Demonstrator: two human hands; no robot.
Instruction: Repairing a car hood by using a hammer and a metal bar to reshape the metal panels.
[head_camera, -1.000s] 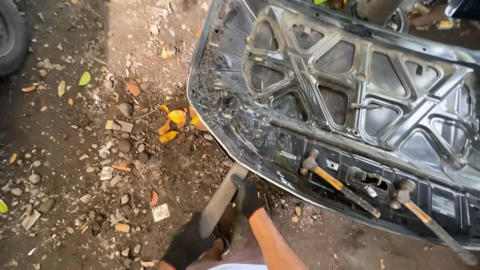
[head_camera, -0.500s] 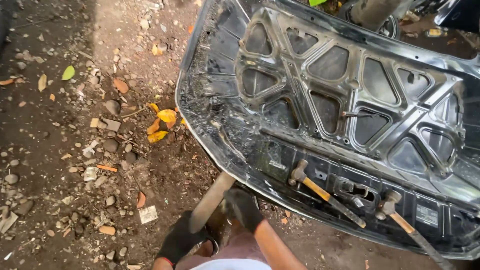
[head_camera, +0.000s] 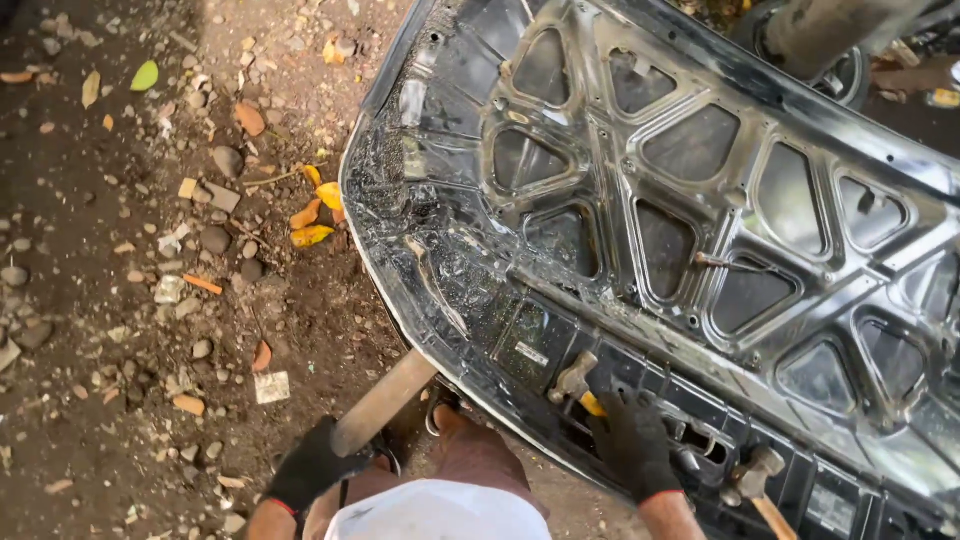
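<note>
A: Gloves, black, on both hands, low in the frame. Left hand (head_camera: 312, 462) at bottom left, grip closed round a pale wooden handle (head_camera: 383, 400) that slants up toward the hood's edge; its far end is hidden, so what it is I cannot tell.

B: And the right?

A: Right hand (head_camera: 632, 445), bottom centre-right, grip closed on the shaft of a hammer (head_camera: 574, 378). A bit of yellow shaft shows just above the glove, and the steel head sits directly beyond the knuckles, resting on the near lip of the car hood (head_camera: 700, 180).

B: How would it handle?

A: Likely head-heavy and stiff; gripped this close to the head it gives control rather than swing. Steel on painted sheet metal could skid.

B: Beyond that?

A: Second hammer (head_camera: 752, 478) lies on the hood at lower right, just beside the right hand, untouched. The hood lies underside up, ribbed, filling the right half. Dirt ground (head_camera: 150, 300) with stones and fallen leaves (head_camera: 312, 212) fills the left.
</note>
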